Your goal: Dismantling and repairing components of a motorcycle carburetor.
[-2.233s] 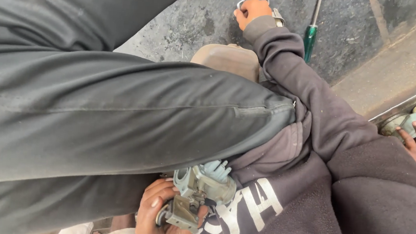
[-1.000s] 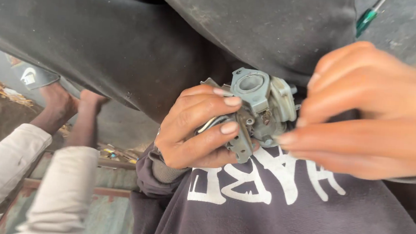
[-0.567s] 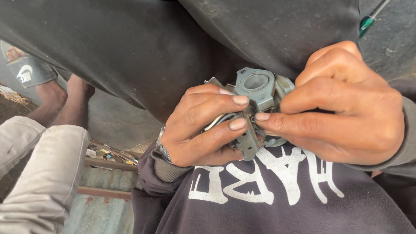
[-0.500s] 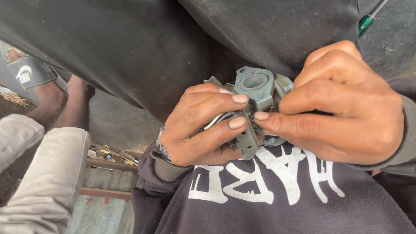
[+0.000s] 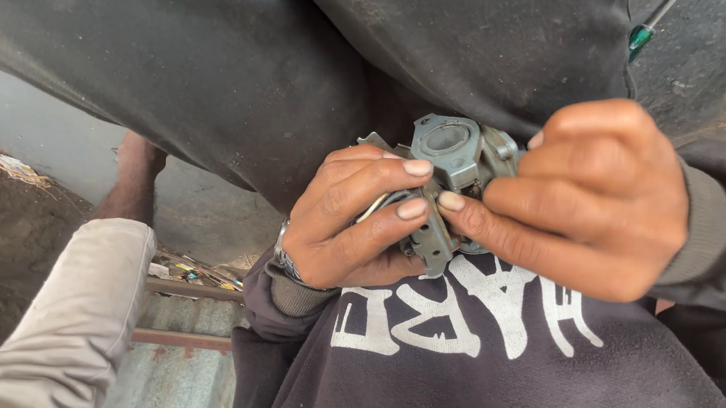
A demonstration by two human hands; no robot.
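Both hands, fingers curled closed, grip the grey cast-metal carburettor body (image 5: 451,181) at chest height: left hand (image 5: 353,220) cradling from below, right hand (image 5: 592,200) pinching its side from above.

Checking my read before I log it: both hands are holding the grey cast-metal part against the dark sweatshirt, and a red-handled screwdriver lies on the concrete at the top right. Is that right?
Not quite. In the head view the screwdriver on the concrete has a green handle, not red. The rest holds: the left hand and right hand both hold the grey cast-metal part in front of the dark sweatshirt.
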